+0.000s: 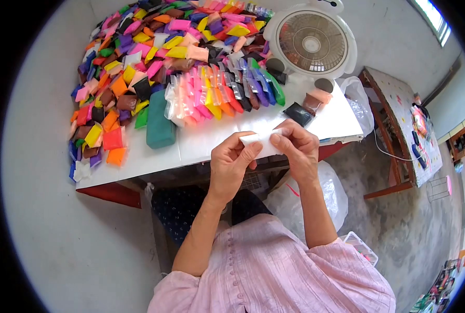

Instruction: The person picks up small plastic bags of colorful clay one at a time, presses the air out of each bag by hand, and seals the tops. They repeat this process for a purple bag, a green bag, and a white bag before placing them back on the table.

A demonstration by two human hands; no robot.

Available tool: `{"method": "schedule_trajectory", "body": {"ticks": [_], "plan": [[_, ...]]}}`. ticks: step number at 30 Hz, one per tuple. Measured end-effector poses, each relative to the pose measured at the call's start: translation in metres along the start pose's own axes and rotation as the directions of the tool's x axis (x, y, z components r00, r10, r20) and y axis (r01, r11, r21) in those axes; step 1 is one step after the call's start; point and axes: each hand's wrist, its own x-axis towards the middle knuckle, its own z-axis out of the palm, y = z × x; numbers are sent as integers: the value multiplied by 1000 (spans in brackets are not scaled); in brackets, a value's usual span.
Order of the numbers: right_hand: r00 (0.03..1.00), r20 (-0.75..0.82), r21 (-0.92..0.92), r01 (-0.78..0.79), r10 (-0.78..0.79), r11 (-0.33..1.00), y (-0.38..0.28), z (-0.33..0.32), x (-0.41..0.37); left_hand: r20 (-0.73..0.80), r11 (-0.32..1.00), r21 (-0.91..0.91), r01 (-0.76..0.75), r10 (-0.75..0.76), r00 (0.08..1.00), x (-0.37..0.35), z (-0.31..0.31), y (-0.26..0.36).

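Observation:
My left hand [232, 163] and my right hand [296, 148] together pinch a small white piece of clay [260, 141] in front of me, just above the near edge of the white table [201, 146]. Thumbs and fingers of both hands press on it from either side. Just beyond my hands lies a row of small clear bags of coloured clay [224, 91]. A large teal block [159, 122] lies to the left of that row.
A big heap of multicoloured clay packets [133, 62] covers the table's far left. A white fan [310, 41] stands at the back right, a black packet [297, 113] and a peach packet [317, 99] near it. Clear plastic bags [316, 198] sit below the table; another table [404, 125] stands right.

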Motion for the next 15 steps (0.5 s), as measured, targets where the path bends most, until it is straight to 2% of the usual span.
{"method": "schedule_trajectory", "body": {"ticks": [2, 4, 5, 6, 7, 8, 9, 10, 12, 13, 15], "plan": [[995, -56, -135, 72, -80, 988, 3, 4, 4, -57, 998, 18, -55, 56, 997, -3, 6, 4], [952, -214, -403, 119, -220, 907, -3, 15, 5, -43, 889, 313, -336, 366, 930, -1, 7, 0], [960, -234, -364, 57, -151, 930, -5, 16, 4, -1, 772, 446, -453, 506, 862, 1, 6, -2], [964, -253, -324, -6, -81, 946, -6, 17, 2, 47, 667, 546, -507, 580, 813, 2, 4, -4], [974, -182, -113, -158, 136, 981, -8, 13, -4, 105, 547, 633, -549, 641, 760, 2, 1, -7], [941, -66, 87, -325, 331, 942, -8, 10, -8, 170, 415, 704, -576, 690, 704, 1, 0, -10], [939, 12, 208, -339, 345, 917, -8, 13, -10, 237, 380, 695, -610, 681, 693, 0, -1, -13], [933, 88, 325, -358, 349, 875, -7, 18, -12, 246, 380, 688, -619, 680, 691, 0, 0, -17], [965, -23, 231, -250, 262, 940, 1, 20, -13, 265, 379, 673, -636, 679, 685, 1, 2, -22], [962, -58, 222, -248, 266, 943, -1, 21, -13, 256, 446, 616, -650, 667, 699, 0, 1, -20], [954, -126, 204, -244, 273, 948, -8, 23, -11, 13, 802, 387, -455, 488, 872, -10, 10, -11]]}}
